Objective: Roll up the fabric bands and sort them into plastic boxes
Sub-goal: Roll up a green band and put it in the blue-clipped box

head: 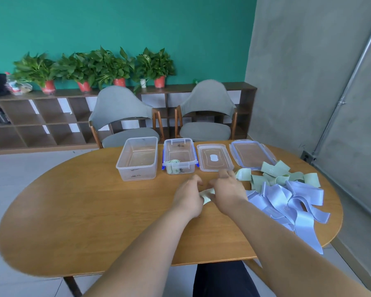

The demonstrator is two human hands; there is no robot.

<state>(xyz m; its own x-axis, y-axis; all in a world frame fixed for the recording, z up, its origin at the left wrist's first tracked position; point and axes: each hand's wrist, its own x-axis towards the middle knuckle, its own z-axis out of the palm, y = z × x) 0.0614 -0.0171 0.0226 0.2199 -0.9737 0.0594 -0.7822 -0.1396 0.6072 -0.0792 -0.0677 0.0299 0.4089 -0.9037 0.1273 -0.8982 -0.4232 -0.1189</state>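
Step in hand: a pale green band [206, 195] was being rolled on the table [73, 211], between both hands.
Left hand [187, 197]: fingers were curled onto the band.
Right hand [228, 189]: fingers were curled over its other side; the amount wound could not be told.
Boxes: one green roll [172, 165] was lodged in the blue-clipped box [179, 162]; the larger box [137, 172] was seen empty.
Loose bands: a green pile [274, 174] and a lilac pile [287, 202] were left at the right.
Next move: the roll would probably need to be kept pinched tight and carried to the blue-clipped box.

Bright even daylight, soft shadows, edges warped
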